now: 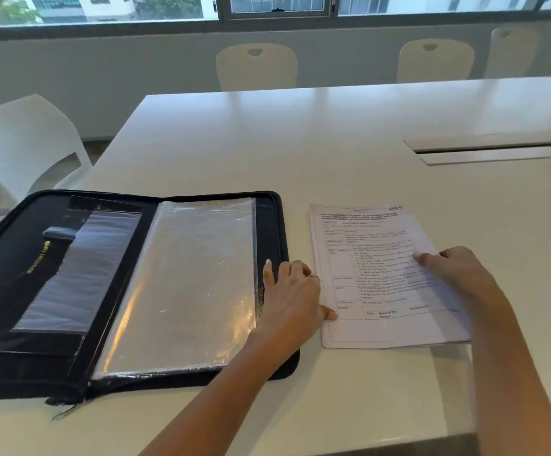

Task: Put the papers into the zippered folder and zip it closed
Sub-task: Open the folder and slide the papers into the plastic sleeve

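Papers (366,258) are stacked right of centre, beside the open folder (37,258) at lower left. The right hand (455,271) is laid flat on them, the left hand (292,291) spread from folder edge to stack. Sheets could be fanned or creased if dragged.

I record two bare forearms, uncovered as far as the frame shows, each ending in a bare grip: the left grip (292,291) and the right grip (455,268). On one finger of the left grip I note a thin pale band (313,276), possibly a ring, though it is too small to confirm. The fingernails that show look short.
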The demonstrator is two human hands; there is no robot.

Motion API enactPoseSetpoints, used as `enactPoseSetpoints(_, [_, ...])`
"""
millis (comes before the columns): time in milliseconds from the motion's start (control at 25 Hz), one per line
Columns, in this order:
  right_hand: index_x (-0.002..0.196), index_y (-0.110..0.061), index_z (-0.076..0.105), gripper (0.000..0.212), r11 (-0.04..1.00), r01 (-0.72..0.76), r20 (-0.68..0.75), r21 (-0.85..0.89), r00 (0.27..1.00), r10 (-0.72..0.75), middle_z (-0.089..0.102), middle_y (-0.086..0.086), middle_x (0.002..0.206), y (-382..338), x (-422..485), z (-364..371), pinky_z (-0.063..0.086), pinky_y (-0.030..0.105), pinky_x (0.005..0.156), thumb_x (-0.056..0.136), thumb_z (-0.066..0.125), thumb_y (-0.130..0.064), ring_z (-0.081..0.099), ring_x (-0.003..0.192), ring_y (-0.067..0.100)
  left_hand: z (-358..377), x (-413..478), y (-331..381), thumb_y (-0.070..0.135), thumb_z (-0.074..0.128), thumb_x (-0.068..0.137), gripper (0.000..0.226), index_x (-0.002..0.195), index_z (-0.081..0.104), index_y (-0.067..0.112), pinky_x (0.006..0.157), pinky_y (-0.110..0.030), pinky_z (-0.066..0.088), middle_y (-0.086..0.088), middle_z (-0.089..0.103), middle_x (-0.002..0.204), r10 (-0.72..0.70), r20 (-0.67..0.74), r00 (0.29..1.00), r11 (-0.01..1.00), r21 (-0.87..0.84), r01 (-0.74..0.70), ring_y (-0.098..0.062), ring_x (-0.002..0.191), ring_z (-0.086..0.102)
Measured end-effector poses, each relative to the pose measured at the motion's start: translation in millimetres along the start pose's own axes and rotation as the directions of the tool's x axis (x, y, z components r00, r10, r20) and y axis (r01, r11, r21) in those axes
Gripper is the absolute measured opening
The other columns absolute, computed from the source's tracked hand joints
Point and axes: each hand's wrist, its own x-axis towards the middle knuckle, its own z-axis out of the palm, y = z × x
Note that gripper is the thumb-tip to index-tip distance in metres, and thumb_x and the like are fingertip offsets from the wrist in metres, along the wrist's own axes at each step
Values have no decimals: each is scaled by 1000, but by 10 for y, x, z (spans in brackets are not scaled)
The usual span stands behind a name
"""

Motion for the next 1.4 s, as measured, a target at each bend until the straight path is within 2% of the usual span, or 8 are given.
enactPoseSetpoints(160, [96, -1, 68, 14, 921, 15, 201, 389, 974, -101, 73, 16, 83, 24, 15, -51, 54, 32, 65, 86, 65, -12, 71, 67, 31, -13, 23, 2, 56, 61, 86, 60, 134, 54, 20, 117, -52, -1, 0, 41, 139, -18, 15, 1000, 1000, -5, 18, -23, 133, 29])
enactPoseSetpoints(280, [111, -7, 67, 25, 758, 63, 236, 650, 931, -279, 74, 16, 102, 127, -13, -99, 59, 38, 71, 86, 62, -11, 70, 93, 37, -66, 75, -15, 59, 57, 87, 53, 127, 61, 24, 115, -43, 22, 4, 50, 135, -16, -91, 996, 996, -89, 8, -18, 125, 41])
enactPoseSetpoints(360, [115, -10, 66, 28, 652, 138, 184, 746, 897, -401, 73, 13, 109, 120, -87, -180, 59, 35, 72, 88, 59, -12, 70, 97, 34, -171, 233, -54, 59, 57, 86, 62, 135, 52, 22, 107, -38, 37, 4, 54, 135, -80, -161, 984, 949, -313, 26, -16, 122, 48])
enactPoseSetpoints(480, [120, -14, 64, 32, 552, 214, 93, 806, 875, -476, 71, 10, 114, 2, -171, -322, 58, 37, 76, 88, 57, -15, 70, 98, 30, -391, 481, -90, 55, 61, 87, 75, 147, 35, 20, 101, -47, 49, 1, 57, 135, -19, -121, 992, 599, -796, -86, -16, 122, 55])
enactPoseSetpoints(600, [119, -16, 64, 31, 471, 288, -7, 833, 859, -512, 70, 8, 116, -170, -202, -419, 58, 39, 81, 90, 56, -12, 68, 103, 29, -676, 592, 26, 25, 47, 101, 36, 133, 53, 9, 89, -41, 57, -7, 67, 121, 108, -269, 957, 276, -917, -289, -21, 109, 66])
enactPoseSetpoints(680, [120, -18, 63, 30, 422, 355, -74, 834, 831, -552, 69, 6, 119, -270, -181, -477, 56, 39, 86, 93, 54, -9, 66, 108, 28, -832, 634, 142, 17, 40, 104, 30, 127, 57, 9, 83, -36, 58, -5, 70, 115, 102, -354, 930, 184, -912, -368, -22, 104, 68])
enactPoseSetpoints(840, [118, -23, 65, 32, 387, 428, -116, 817, 778, -617, 68, 2, 122, -352, -93, -509, 51, 44, 95, 89, 57, -11, 62, 114, 26, -797, 713, 186, 15, 40, 104, 30, 129, 56, 9, 82, -33, 57, -2, 70, 116, 92, -423, 901, 191, -881, -433, -20, 105, 67])
enactPoseSetpoints(1400, [131, -15, 56, 44, 493, 264, 130, 829, 766, -629, 64, 6, 128, -56, 67, -252, 51, 43, 95, 89, 53, -3, 60, 118, 26, -607, 787, 167, 19, 41, 104, 28, 123, 60, 25, 82, -35, 57, 5, 72, 112, -53, -342, 938, 44, -939, -340, -20, 104, 67])
